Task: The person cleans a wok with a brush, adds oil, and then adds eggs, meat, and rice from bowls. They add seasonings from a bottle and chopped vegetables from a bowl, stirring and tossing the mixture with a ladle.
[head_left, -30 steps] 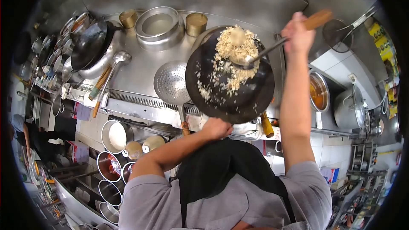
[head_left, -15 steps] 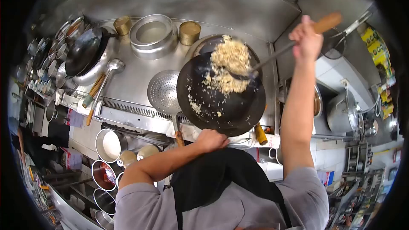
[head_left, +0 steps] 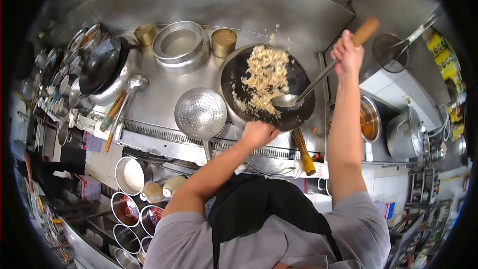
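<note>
My right hand (head_left: pixel 347 55) is closed around the shaft of a ladle (head_left: pixel 318 79), just below its wooden handle. The ladle's bowl dips into a black wok (head_left: pixel 300 75), at the lower edge of fried rice (head_left: pixel 266 72). Some of the rice is in the air, with loose grains flying beyond the far rim. At the near rim of the wok, my left hand (head_left: pixel 260 134) is closed on its edge or handle; the exact grip point is hidden under the fingers. A perforated strainer (head_left: pixel 200 113) lies just left of the wok.
A bamboo brush (head_left: pixel 302 152) lies right of my left hand. Behind the strainer stand a metal pot (head_left: pixel 181 47) and two tins, one a brass-coloured tin (head_left: pixel 224 43). Another ladle (head_left: pixel 129 97) rests at left. Several containers, including a white-filled pot (head_left: pixel 132 175), stand below the stove edge.
The wok has moved away from me and settled lower on the burner, my left hand with it. The ladle's bowl has come down and nearer. Rice has spread and scattered upward.
</note>
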A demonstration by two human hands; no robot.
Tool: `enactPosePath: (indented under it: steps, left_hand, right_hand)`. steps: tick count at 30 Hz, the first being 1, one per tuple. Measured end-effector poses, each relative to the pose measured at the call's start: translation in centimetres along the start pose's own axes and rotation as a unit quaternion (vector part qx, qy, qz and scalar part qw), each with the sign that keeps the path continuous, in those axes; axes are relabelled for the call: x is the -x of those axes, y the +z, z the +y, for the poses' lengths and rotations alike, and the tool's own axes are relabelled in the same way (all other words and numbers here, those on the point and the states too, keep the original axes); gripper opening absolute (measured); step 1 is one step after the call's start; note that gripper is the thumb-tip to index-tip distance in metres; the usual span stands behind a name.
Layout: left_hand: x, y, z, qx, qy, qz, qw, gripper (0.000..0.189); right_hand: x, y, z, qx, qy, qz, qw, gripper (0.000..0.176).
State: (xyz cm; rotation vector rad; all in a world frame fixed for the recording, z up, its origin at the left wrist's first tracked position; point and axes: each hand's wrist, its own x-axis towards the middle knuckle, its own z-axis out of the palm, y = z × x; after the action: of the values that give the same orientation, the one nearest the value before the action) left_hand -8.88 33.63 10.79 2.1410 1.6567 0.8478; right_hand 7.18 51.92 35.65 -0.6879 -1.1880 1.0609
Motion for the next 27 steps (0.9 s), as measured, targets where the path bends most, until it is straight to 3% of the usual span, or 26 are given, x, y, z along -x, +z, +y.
enactPosePath:
  steps: [2, 4, 6, 7, 9, 11, 13, 16, 18, 19, 20, 23, 24, 26, 27]
  left_hand:
    - [-3.1, 1.2, -1.5, -0.013, -0.008, -0.033, 0.999, 0.035]
    - [-4.0, 2.8, -2.6, -0.008, -0.017, -0.050, 0.999, 0.035]
    - [-3.8, 4.1, -2.3, -0.013, -0.030, -0.050, 0.998, 0.034]
    - [-4.3, 4.5, -2.2, -0.015, -0.037, -0.039, 0.998, 0.034]
    - [-3.8, 5.9, -2.2, -0.025, -0.023, -0.017, 0.999, 0.031]
    - [-3.9, 6.5, -2.1, -0.038, -0.008, 0.013, 0.999, 0.029]
    - [-3.1, 7.3, -1.3, -0.027, -0.007, 0.111, 0.993, 0.023]
    - [-3.2, 7.5, -0.6, -0.064, -0.023, 0.119, 0.991, 0.021]
    - [-3.8, 7.2, -0.5, -0.067, -0.028, 0.118, 0.990, 0.021]
    - [-3.3, 7.3, -0.4, -0.066, -0.026, 0.107, 0.992, 0.022]
    - [-3.6, 7.3, -0.7, -0.073, -0.028, 0.109, 0.991, 0.022]
    - [-3.4, 7.7, -0.8, -0.046, -0.041, 0.112, 0.992, 0.024]
    - [-3.5, 7.5, -0.7, -0.046, -0.045, 0.103, 0.993, 0.025]
    - [-3.8, 7.3, -0.6, -0.049, -0.043, 0.100, 0.993, 0.026]
    - [-3.9, 7.3, -0.9, -0.041, -0.041, 0.101, 0.993, 0.027]
  right_hand:
    - [1.5, -0.6, 0.9, -0.020, -0.035, -0.047, 0.998, 0.028]
    - [2.4, -0.6, 6.6, 0.013, -0.095, 0.013, 0.995, 0.027]
    - [1.9, -1.6, 14.8, -0.058, -0.004, 0.009, 0.998, 0.027]
    - [1.0, -0.8, 14.3, -0.065, -0.005, 0.014, 0.998, 0.027]
    - [-0.4, 0.6, 10.3, 0.034, -0.003, -0.063, 0.997, 0.028]
    - [-0.2, 0.1, 6.2, -0.015, -0.028, -0.107, 0.994, 0.031]
    - [1.4, -1.5, 7.2, -0.073, -0.024, -0.162, 0.984, 0.034]
    - [1.5, -3.3, 17.2, 0.106, -0.029, -0.209, 0.972, 0.040]
    - [-0.6, -1.1, 11.6, 0.221, -0.035, -0.288, 0.931, 0.042]
    - [-0.7, 0.0, 9.1, 0.191, -0.091, -0.259, 0.943, 0.037]
    - [-1.3, 0.0, 8.4, 0.184, -0.093, -0.260, 0.943, 0.037]
    - [-2.2, -1.3, 10.4, -0.030, -0.078, -0.229, 0.970, 0.040]
    - [-2.2, -1.6, 13.8, -0.030, -0.073, -0.228, 0.970, 0.040]
    - [-2.8, -1.3, 18.5, 0.108, -0.065, -0.189, 0.974, 0.041]
    - [-2.7, 0.2, 14.8, 0.182, -0.053, -0.244, 0.951, 0.039]
